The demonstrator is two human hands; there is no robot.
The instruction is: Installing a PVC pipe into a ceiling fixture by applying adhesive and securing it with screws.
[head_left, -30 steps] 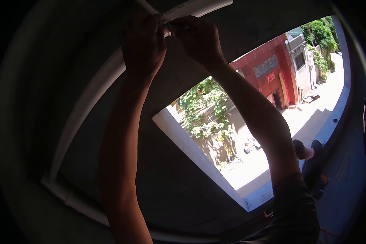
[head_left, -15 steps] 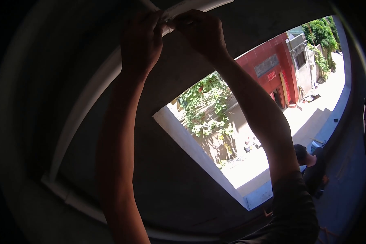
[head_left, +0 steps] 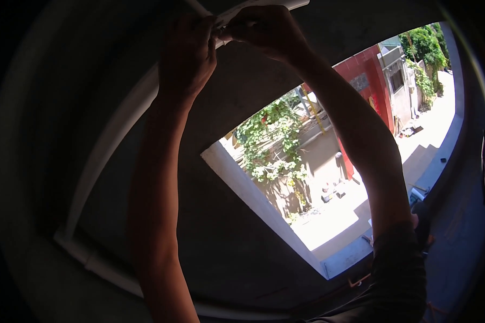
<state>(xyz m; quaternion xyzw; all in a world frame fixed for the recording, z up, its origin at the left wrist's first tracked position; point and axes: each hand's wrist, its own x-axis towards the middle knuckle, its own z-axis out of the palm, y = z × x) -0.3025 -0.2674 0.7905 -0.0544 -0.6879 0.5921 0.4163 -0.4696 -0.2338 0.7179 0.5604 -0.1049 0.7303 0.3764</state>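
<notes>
Both my arms reach up to a white pipe (head_left: 116, 124) that curves along the dark wall and ceiling. At its upper part my left hand (head_left: 187, 56) is closed, with its fingertips against the pipe. From the right, my right hand (head_left: 267, 32) pinches at the same spot, its thumb and forefinger almost meeting the left fingertips. Something small sits between the fingertips, too dark and small to name. A thinner pale pipe (head_left: 198, 6) meets this place from above. The hands cover part of the white pipe.
A wide doorway (head_left: 264, 215) opens onto a sunlit yard with a leafy vine (head_left: 272, 140), a red wall (head_left: 380, 81) and trees. Another person (head_left: 421, 220), mostly hidden by my right arm, is at the lower right. More white pipe (head_left: 110, 277) runs along the lower left.
My right forearm and elbow have swung outward to the right, and the right hand has turned and risen slightly. The left hand stays nearly in place. The other person is now more hidden.
</notes>
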